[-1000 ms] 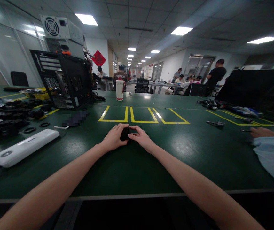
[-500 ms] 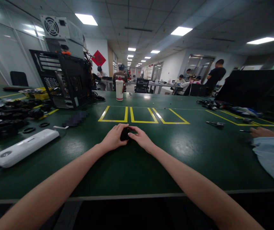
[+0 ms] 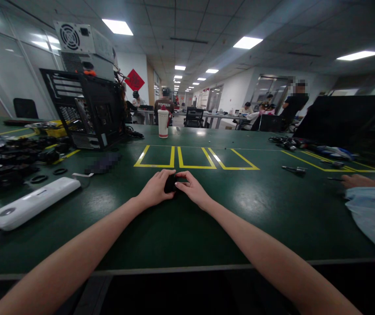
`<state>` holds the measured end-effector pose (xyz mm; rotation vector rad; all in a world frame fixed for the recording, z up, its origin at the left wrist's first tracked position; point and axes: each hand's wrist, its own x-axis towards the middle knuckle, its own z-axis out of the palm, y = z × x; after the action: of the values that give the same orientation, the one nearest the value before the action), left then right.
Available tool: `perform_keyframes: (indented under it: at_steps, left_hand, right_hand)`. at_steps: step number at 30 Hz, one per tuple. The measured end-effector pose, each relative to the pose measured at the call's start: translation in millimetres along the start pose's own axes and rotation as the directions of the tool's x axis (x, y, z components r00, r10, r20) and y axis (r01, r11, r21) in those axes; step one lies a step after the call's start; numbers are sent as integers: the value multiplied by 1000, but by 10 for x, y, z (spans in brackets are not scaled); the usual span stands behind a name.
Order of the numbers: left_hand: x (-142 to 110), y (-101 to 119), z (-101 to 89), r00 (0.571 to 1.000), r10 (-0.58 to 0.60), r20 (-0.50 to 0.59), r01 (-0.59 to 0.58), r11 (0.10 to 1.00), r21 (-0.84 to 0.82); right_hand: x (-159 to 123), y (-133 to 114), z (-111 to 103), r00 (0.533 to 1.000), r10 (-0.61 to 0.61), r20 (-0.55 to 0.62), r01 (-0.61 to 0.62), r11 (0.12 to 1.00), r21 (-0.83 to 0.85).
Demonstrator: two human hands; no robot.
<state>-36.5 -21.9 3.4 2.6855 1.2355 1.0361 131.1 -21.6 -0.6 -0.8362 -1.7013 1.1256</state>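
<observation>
Head cam: small black part (image 3: 170, 184) in a two-handed grip
Left hand (image 3: 155, 188) curls round it, right hand (image 3: 192, 189) pinches its right side, well in from the desk's (image 3: 174, 240) near edge. Basically same pose as a second ago.

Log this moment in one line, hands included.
left hand: holding small black object | right hand: at its right edge | beyond: yellow tape outlines on green tabletop | leftward: white oblong device
</observation>
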Motion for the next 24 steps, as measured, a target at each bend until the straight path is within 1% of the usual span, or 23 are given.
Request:
perform_keyframes:
  at_steps: [4,10,14,18,22,24]
  left_hand:
    - [-2,3,-3,1000,-3,1,3,1000,-9]
    - [-4,7,-9,1000,-21,14,21,999,-36]
    - [-3,2,-4,1000,-22,15,22,999,-24]
    - [-3,1,-3,1000,-18,15,18,1000,-11]
    - [-3,7,-10,1000,-12,8,12,1000,-14]
    - [-3,10,-13,1000,-6,6,6,1000,-21]
  right_hand:
    - [3,7,-16,999,37,15,-37,999,-10]
    - [-48,-33,-9,997,38,60,-42,997,64]
    - [-54,-71,-1,999,28,34,-30,998,62]
    - [-26,-49,-12,1000,23,1,-23,999,26]
    - [-9,-1,-21,998,65,12,-65,997,36]
    - [-13,12,-18,998,58,23,-59,996,60]
